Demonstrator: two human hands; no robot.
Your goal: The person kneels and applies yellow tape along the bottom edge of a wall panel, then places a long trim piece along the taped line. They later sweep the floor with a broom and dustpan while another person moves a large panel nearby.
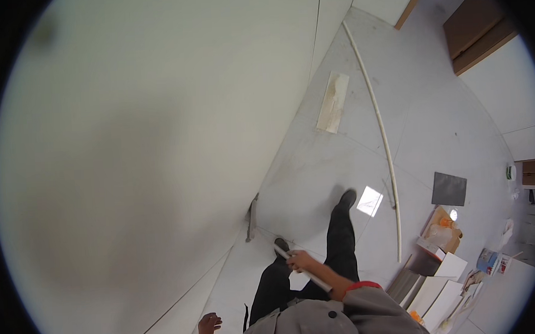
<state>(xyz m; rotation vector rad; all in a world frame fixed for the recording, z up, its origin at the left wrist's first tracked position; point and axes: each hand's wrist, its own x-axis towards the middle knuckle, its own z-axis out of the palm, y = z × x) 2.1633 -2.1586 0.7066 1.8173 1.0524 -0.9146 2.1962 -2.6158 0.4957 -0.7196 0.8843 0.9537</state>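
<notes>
Grey jacket fabric fills the bottom of the view, closest to the lens, with the person's black trousers and two dark shoes below it on the pale tiled floor.

Just above the jacket, the right hand is closed around a short white rod — a thin tube or stick. Its long axis runs on a diagonal, from its upper-left tip near the nearer shoe down-right toward the red cuff of the jacket sleeve. The grip sits toward the upper-left end, so most of the length trails back along the forearm.

Left of the jacket, at the bottom edge, the left hand hangs with fingers loosely curled and holds nothing that can be seen. It is well apart from the rod; the right hand alone carries it.

Taken from the rod outward: a long thin white strip lies on the floor up and to the right, running from the far corner down almost level with the hand. A stained pale board lies farther up, beside the large white wall that takes the whole left side. A dark metal tool — its kind cannot be told — leans at the wall's foot, up-left of the rod. Right of the rod are a dark grey tile, stacked white tiles and an open cardboard box.
</notes>
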